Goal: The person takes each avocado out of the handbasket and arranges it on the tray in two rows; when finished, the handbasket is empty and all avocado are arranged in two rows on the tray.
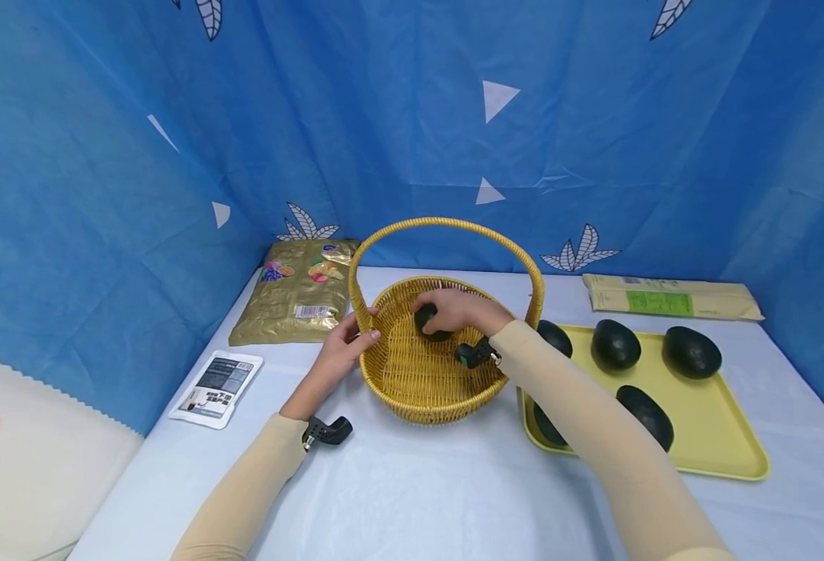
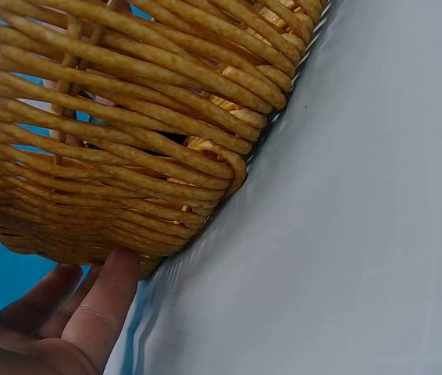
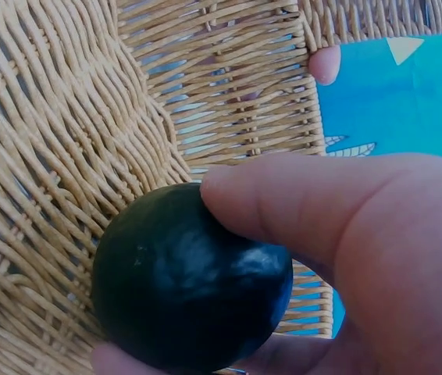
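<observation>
A yellow wicker basket [image 1: 433, 409] with a tall arched handle stands on the table. My right hand [image 1: 454, 309] reaches inside it and holds a dark green avocado [image 3: 194, 277], thumb on one side and fingers on the other. In the right wrist view the avocado is close over the woven bottom. My left hand [image 1: 344, 347] grips the basket's left side by the foot of the handle; in the left wrist view its fingers [image 2: 100, 312] lie against the outer weave. One left fingertip [image 3: 326, 66] shows over the rim in the right wrist view.
Right of the basket lies a yellow tray [image 1: 720, 448] with several more dark avocados [image 1: 617, 345], partly hidden by my right sleeve. A gold foil bag [image 1: 292, 292] and a white pouch [image 1: 217, 389] lie to the left. A long beige packet [image 1: 671, 298] rests behind the tray.
</observation>
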`<action>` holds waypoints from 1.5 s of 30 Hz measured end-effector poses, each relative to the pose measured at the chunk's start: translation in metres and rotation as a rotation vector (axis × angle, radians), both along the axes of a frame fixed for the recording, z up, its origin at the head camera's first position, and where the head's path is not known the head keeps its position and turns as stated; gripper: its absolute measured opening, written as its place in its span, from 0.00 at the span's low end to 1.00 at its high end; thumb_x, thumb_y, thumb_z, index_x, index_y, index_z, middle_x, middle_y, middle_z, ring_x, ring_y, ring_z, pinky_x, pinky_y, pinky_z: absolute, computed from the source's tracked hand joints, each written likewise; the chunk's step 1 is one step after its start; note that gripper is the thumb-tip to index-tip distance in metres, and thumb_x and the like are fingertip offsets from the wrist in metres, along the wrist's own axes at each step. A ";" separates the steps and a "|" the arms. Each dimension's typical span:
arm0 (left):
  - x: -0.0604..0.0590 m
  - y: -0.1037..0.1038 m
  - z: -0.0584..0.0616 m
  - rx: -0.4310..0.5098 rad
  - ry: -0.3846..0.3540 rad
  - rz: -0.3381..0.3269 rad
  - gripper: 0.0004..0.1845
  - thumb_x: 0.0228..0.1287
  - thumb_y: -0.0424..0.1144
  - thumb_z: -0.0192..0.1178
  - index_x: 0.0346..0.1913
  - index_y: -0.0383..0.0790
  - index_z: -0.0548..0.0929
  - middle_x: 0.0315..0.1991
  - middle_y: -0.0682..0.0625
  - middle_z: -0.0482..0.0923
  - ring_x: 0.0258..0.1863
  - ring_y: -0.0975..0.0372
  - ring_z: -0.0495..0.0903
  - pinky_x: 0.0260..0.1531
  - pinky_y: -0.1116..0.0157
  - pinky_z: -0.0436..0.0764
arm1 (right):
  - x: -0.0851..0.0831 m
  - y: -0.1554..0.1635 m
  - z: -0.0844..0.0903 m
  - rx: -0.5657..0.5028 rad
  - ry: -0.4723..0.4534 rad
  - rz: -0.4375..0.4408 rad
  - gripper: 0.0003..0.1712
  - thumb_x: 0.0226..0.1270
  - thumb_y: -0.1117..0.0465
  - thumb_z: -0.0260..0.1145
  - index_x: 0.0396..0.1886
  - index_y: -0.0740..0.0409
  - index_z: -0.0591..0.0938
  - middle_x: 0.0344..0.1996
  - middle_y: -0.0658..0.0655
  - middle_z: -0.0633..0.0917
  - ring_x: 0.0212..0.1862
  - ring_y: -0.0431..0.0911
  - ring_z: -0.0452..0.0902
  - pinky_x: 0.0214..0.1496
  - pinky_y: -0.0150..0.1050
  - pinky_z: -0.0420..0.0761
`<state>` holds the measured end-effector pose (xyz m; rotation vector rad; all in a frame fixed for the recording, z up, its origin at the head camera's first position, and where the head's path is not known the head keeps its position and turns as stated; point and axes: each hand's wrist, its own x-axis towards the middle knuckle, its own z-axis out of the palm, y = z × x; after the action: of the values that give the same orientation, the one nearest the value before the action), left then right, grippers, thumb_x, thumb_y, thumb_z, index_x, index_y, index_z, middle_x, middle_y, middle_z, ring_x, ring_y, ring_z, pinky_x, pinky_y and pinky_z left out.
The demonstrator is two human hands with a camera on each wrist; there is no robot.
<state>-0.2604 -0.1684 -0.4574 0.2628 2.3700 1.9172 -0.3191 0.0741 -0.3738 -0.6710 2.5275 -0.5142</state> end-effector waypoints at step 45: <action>0.001 0.001 0.000 -0.002 -0.006 0.015 0.26 0.73 0.40 0.60 0.72 0.45 0.72 0.68 0.36 0.73 0.65 0.47 0.76 0.54 0.64 0.81 | 0.051 0.030 0.032 -0.103 0.114 0.132 0.28 0.69 0.56 0.68 0.69 0.51 0.78 0.63 0.61 0.81 0.58 0.56 0.79 0.54 0.47 0.82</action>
<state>-0.2594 -0.1678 -0.4570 0.2394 2.3762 1.9191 -0.2682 0.1039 -0.3415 -0.9231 2.5529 -0.5774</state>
